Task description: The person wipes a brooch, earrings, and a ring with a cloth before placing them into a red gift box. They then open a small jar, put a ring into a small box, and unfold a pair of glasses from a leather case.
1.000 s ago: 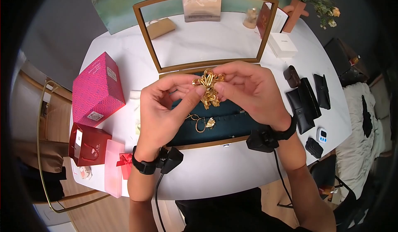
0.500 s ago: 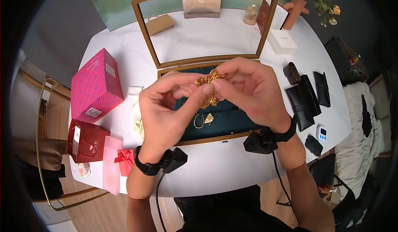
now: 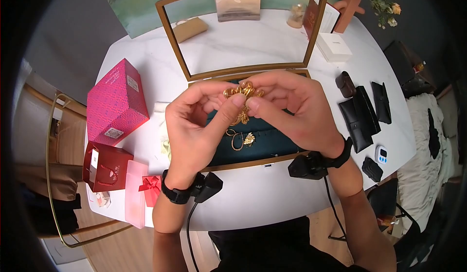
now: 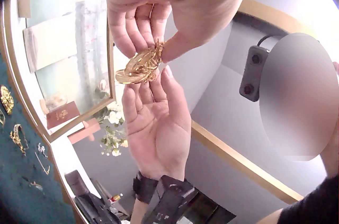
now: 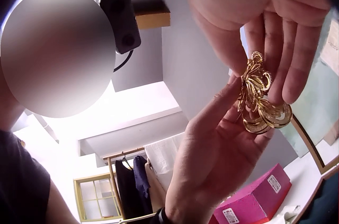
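Note:
Above a wooden jewellery box point(image 3: 243, 165) with dark green lining, both hands hold a gold openwork ornament point(image 3: 248, 88) with loops and leaf-like parts. My left hand point(image 3: 194, 128) pinches its left side between thumb and fingers. On the other side, my right hand point(image 3: 304, 111) has its thumb and fingertips on it. The thumbs meet over its front and hide its middle in the head view. Curved, ribbed gold loops of the ornament point(image 5: 259, 89) show in the right wrist view. Below the hands, a gold hoop point(image 3: 237, 142) and a textured gold piece point(image 3: 249, 139) lie on the lining.
The box's glazed lid point(image 3: 185, 63) stands raised behind the hands. To the left are a pink box point(image 3: 116, 104), a red gift bag point(image 3: 109, 167) and a small red box with a bow point(image 3: 152, 184). Black cases point(image 3: 357, 121) and a white timer point(image 3: 382, 154) lie at right.
The ornament has turned and tilted between the fingers. Both thumbs have closed in over its front and now cover more of it. The hands stay above the box.

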A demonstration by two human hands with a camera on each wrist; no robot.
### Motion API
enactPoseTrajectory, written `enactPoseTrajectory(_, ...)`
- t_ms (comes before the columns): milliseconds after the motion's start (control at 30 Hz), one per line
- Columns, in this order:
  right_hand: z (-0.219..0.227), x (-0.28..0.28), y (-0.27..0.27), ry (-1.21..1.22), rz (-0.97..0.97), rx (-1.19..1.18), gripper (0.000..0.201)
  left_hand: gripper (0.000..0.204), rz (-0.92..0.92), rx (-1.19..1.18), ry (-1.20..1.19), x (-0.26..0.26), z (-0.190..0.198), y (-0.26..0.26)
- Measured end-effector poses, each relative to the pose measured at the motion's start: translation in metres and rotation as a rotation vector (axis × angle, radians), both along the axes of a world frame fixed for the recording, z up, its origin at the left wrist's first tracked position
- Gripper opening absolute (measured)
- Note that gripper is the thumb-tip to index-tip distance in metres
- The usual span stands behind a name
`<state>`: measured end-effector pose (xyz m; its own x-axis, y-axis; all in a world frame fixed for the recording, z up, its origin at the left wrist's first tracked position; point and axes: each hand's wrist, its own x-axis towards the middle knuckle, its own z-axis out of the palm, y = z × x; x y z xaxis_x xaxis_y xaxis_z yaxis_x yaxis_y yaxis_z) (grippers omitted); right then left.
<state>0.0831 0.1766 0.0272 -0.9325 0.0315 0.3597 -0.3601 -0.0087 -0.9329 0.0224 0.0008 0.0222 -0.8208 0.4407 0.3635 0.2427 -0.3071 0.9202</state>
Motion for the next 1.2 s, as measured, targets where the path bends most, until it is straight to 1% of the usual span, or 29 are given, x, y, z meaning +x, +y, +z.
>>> enactPoseTrajectory(33, 0.0, -0.001, 0.0, 0.017, -0.022, 0.066, 0.025, 0.02, 0.0, 0.01, 0.023, -0.001, -0.001, 0.0)
enactPoseTrajectory(100, -0.003, -0.002, 0.001, 0.031, -0.021, 0.067, 0.026, 0.02, 0.001, 0.016, 0.041, 0.0, 0.0, 0.0)
enactPoseTrajectory(167, -0.006, -0.002, 0.001, 0.04, -0.023, 0.067, 0.027, 0.017, -0.062, 0.028, -0.054, 0.0, 0.002, -0.002)
enactPoseTrajectory(267, -0.006, -0.001, 0.001, 0.046, -0.04, 0.097, 0.026, 0.015, -0.098, 0.074, -0.057, -0.002, -0.002, -0.001)
enactPoseTrajectory(400, -0.004, -0.002, -0.002, 0.039, -0.049, 0.068, 0.025, 0.014, -0.036, 0.079, -0.043, 0.0, -0.005, 0.004)
enactPoseTrajectory(467, -0.003, -0.002, -0.003, 0.029, -0.048, 0.046, 0.025, 0.015, -0.006, 0.03, 0.003, -0.002, -0.008, 0.005)
enactPoseTrajectory(600, -0.001, -0.002, 0.0, 0.017, -0.071, 0.116, 0.023, 0.017, 0.004, -0.002, 0.024, -0.003, -0.006, 0.006)
enactPoseTrajectory(667, 0.002, -0.002, 0.005, 0.003, -0.093, 0.141, 0.023, 0.028, 0.016, -0.179, 0.037, -0.004, -0.002, 0.004)
enactPoseTrajectory(700, 0.004, -0.003, 0.011, 0.007, -0.182, 0.289, 0.022, 0.028, 0.01, -0.18, 0.031, -0.004, 0.0, 0.001)
enactPoseTrajectory(733, 0.006, -0.005, 0.016, 0.009, -0.269, 0.439, 0.022, 0.035, 0.092, -0.359, 0.14, -0.004, 0.003, -0.003)
enactPoseTrajectory(767, 0.002, -0.01, 0.021, 0.055, -0.373, 0.517, 0.02, 0.041, 0.174, -0.534, 0.254, -0.006, 0.006, -0.006)
enactPoseTrajectory(800, 0.0, -0.014, 0.029, 0.052, -0.447, 0.656, 0.019, 0.045, 0.199, -0.606, 0.28, -0.008, 0.009, -0.009)
enactPoseTrajectory(833, -0.004, -0.018, 0.037, 0.047, -0.52, 0.795, 0.019, 0.039, 0.189, -0.656, 0.319, -0.012, 0.01, -0.014)
enactPoseTrajectory(867, -0.01, -0.021, 0.045, 0.036, -0.524, 0.798, 0.019, 0.036, 0.193, -0.626, 0.307, -0.015, 0.009, -0.017)
enactPoseTrajectory(933, -0.023, -0.027, 0.059, 0.043, -0.708, 1.118, 0.016, 0.029, 0.178, -0.582, 0.285, -0.019, 0.011, -0.021)
enactPoseTrajectory(967, -0.027, -0.028, 0.063, 0.027, -0.709, 1.12, 0.016, 0.026, 0.185, -0.584, 0.278, -0.02, 0.014, -0.025)
enactPoseTrajectory(1033, -0.033, -0.031, 0.069, -0.084, -0.798, 1.319, 0.011, 0.023, 0.199, -0.55, 0.289, -0.022, 0.015, -0.029)
enactPoseTrajectory(1067, -0.04, -0.033, 0.072, -0.104, -0.809, 1.346, 0.007, 0.022, 0.192, -0.526, 0.272, -0.022, 0.017, -0.03)
enactPoseTrajectory(1100, -0.048, -0.035, 0.076, -0.112, -0.807, 1.35, 0.007, 0.022, 0.197, -0.5, 0.267, -0.024, 0.016, -0.031)
enactPoseTrajectory(1167, -0.062, -0.041, 0.079, -0.071, -0.788, 1.428, 0.005, 0.02, 0.22, -0.515, 0.252, -0.024, 0.014, -0.032)
enactPoseTrajectory(1200, -0.066, -0.044, 0.08, -0.077, -0.78, 1.428, 0.005, 0.02, 0.22, -0.519, 0.243, -0.025, 0.014, -0.033)
